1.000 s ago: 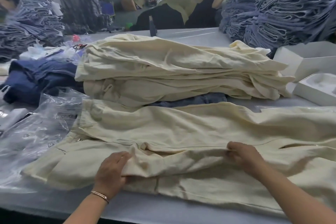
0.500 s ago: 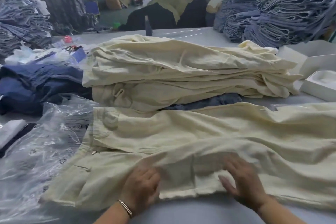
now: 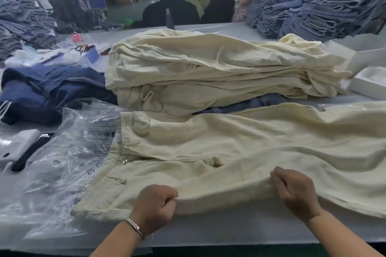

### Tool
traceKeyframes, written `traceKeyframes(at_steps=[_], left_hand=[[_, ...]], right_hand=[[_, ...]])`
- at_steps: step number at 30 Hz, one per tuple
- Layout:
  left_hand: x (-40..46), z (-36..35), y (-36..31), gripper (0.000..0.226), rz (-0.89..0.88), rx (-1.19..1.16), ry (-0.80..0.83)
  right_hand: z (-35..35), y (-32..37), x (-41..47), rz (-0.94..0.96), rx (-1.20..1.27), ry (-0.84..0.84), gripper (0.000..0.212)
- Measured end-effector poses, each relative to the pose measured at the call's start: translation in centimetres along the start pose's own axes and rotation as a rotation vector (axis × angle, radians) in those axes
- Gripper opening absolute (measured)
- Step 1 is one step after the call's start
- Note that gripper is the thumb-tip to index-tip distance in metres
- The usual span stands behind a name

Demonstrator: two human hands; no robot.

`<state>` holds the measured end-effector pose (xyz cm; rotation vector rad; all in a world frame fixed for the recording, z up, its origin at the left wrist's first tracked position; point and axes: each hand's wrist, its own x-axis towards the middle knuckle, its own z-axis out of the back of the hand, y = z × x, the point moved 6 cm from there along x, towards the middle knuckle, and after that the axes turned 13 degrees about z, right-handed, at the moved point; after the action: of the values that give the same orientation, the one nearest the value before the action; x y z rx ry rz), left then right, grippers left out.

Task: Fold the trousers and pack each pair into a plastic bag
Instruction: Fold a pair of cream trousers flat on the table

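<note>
A: So why are both hands sitting on the near hem of that cream pair of trousers (image 3: 240, 148)?

B: They are gripping it. The left hand (image 3: 155, 206) is curling its fingers round the near fold of cloth, and the right hand (image 3: 294, 192) is pinching the same fold further along. 2 grips set apart are keeping the edge straight, which I judge is for carrying it over the far half.

A: And where is the pair lying?

B: Flat along the near edge of the table (image 3: 229, 229), waistband toward the left edge, legs running off past the right edge of the view. Laying it lengthwise is giving room for a clean fold.

A: Why are the plastic bags (image 3: 69, 152) lying right beside the waistband?

B: Probably so the folded pair is sliding straight in without a reach. The waistband corner is touching the plastic, maybe overlapping it.

A: And the heap behind?

B: The stack of cream trousers (image 3: 219, 73) is waiting just beyond, toward the far edge, with dark blue garments (image 3: 48, 87) at the left side. I am guessing those are next in line.

A: How far along, then?

B: Early; the pair is not yet folded, and nothing is in a bag.
</note>
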<state>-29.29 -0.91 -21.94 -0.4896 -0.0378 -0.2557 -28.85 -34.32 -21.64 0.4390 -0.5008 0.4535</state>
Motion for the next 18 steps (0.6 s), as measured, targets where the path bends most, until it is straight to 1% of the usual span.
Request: traceKeyframes(at_steps=[1, 2, 3, 4, 5, 6, 7, 8, 9, 11, 12, 13, 14, 16, 18], left_hand=[[0.0, -0.8, 0.0, 0.021, 0.06, -0.004, 0.171], [-0.3, -1.8, 0.0, 0.023, 0.114, 0.046, 0.333], [-0.8, -2.7, 0.0, 0.032, 0.162, 0.118, 0.454], [-1.3, -3.6, 0.1, 0.043, 0.218, 0.178, 0.558], [-1.8, -4.3, 0.3, 0.047, 0.264, 0.202, 0.624], [-2.2, -4.9, 0.3, 0.051, 0.296, 0.193, 0.651], [-2.3, -5.2, 0.3, 0.053, 0.315, 0.167, 0.643], [-2.2, -5.2, 0.0, 0.054, 0.299, 0.143, 0.589], [-1.9, -5.0, -0.4, 0.052, 0.261, 0.123, 0.493], [-1.2, -4.6, -1.6, 0.037, 0.182, 0.063, 0.269], [-1.1, -4.8, -2.3, 0.026, 0.174, 0.03, 0.215], [-0.9, -5.2, -2.8, 0.017, 0.195, 0.028, 0.21], [-0.7, -5.8, -3.2, 0.013, 0.233, 0.056, 0.235], [0.0, -6.9, -3.6, 0.014, 0.304, 0.169, 0.265], [1.1, -7.2, -4.5, 0.013, 0.36, 0.254, 0.22]], right_hand=[[0.3, 0.0, -0.2, -0.023, 0.023, 0.022, 0.04], [0.1, -0.1, -0.6, -0.051, 0.019, 0.098, 0.042], [-0.7, -0.3, -1.1, -0.079, -0.024, 0.253, 0.044], [-1.9, -0.6, -2.1, -0.111, -0.072, 0.45, 0.044], [-3.1, -0.9, -3.3, -0.143, -0.097, 0.624, 0.042], [-4.0, -1.2, -4.2, -0.177, -0.118, 0.764, 0.039], [-4.3, -1.3, -4.7, -0.209, -0.129, 0.852, 0.036], [-4.4, -1.3, -4.8, -0.235, -0.136, 0.892, 0.036], [-4.4, -1.3, -4.9, -0.251, -0.138, 0.906, 0.036], [-4.1, -1.2, -5.0, -0.263, -0.128, 0.886, 0.035], [-3.9, -1.2, -5.2, -0.273, -0.109, 0.869, 0.034], [-3.7, -1.1, -5.3, -0.287, -0.087, 0.858, 0.033], [-3.3, -1.0, -5.3, -0.305, -0.063, 0.854, 0.032], [-2.7, -0.9, -5.5, -0.368, 0.039, 0.873, 0.031], [-2.1, -0.6, -6.0, -0.465, 0.297, 0.848, 0.023]])
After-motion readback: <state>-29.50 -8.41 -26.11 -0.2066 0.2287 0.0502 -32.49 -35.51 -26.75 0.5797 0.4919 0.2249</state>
